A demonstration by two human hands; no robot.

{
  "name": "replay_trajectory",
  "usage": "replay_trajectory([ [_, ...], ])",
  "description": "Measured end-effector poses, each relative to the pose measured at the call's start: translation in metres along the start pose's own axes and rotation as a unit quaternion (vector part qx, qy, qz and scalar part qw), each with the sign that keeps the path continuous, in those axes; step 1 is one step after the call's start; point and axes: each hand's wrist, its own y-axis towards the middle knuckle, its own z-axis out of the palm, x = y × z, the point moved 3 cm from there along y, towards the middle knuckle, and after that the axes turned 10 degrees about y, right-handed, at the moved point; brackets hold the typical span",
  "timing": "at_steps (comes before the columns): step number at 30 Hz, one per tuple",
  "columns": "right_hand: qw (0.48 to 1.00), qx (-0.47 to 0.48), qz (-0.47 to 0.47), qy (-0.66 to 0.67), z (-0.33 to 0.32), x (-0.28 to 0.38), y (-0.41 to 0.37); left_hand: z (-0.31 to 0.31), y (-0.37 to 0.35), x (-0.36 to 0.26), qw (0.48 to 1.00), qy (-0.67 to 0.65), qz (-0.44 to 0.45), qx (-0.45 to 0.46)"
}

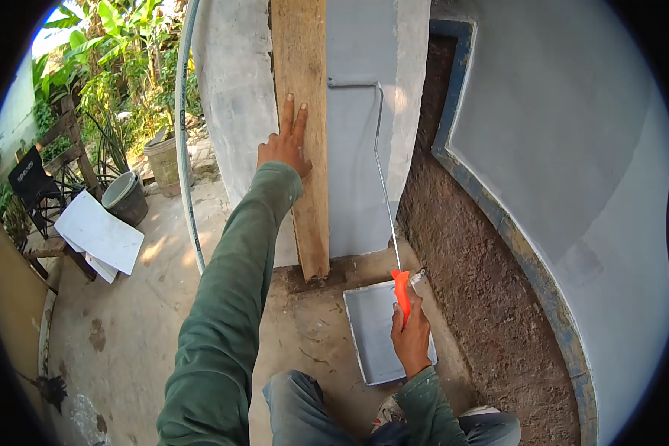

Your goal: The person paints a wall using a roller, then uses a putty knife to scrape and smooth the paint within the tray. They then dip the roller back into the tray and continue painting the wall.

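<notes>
My left hand (285, 149) lies flat with fingers stretched on a long wooden plank (302, 52), which stands upright against the pillar. My right hand (411, 336) is wrapped round the orange handle of a paint roller (401, 290). The roller's long wire frame rises to its narrow roller head, which touches the grey-painted face of the pillar (360, 171) close by the plank's right edge. Below, a paint tray (360, 349) with grey paint in it sits on the floor, partly behind my right hand.
To the right, a grey wall (557, 111) has a blue-grey border above a strip of brown ground (468, 275). A hose (183, 111) hangs left of the pillar. Farther left are a bucket (126, 199), a potted plant's container (163, 160) and a chair with white sheets (100, 230).
</notes>
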Motion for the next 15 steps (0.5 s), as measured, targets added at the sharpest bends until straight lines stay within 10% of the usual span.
replay_trajectory([
  [15, 0.997, 0.038, 0.066, -0.031, 0.010, -0.053, -0.109, 0.006, 0.003, 0.001, 1.000, -0.019, 0.001, -0.024],
])
